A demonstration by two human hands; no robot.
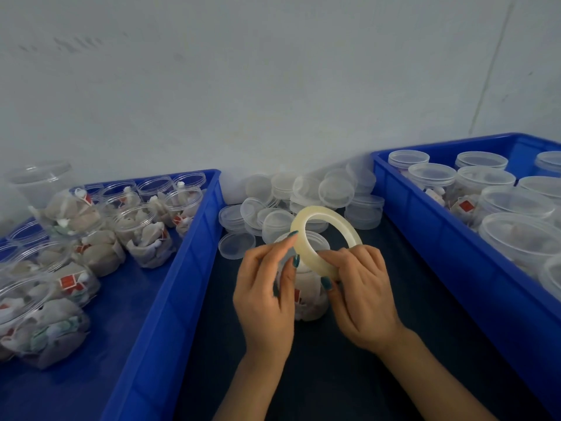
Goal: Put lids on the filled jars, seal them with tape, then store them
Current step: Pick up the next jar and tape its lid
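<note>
A ring of clear tape (315, 216) is held up over the dark table, tilted toward the wall. My right hand (362, 296) grips its lower rim with thumb and fingers. My left hand (267, 293) touches the ring's left edge with its fingertips, fingers half curled. Behind and between the hands stands a lidded clear jar (308, 296) filled with white sachets, partly hidden by both hands.
A blue crate (170, 284) on the left holds several open filled jars. A blue crate (431, 226) on the right holds several lidded jars. A heap of loose clear lids (303, 196) lies against the wall between them.
</note>
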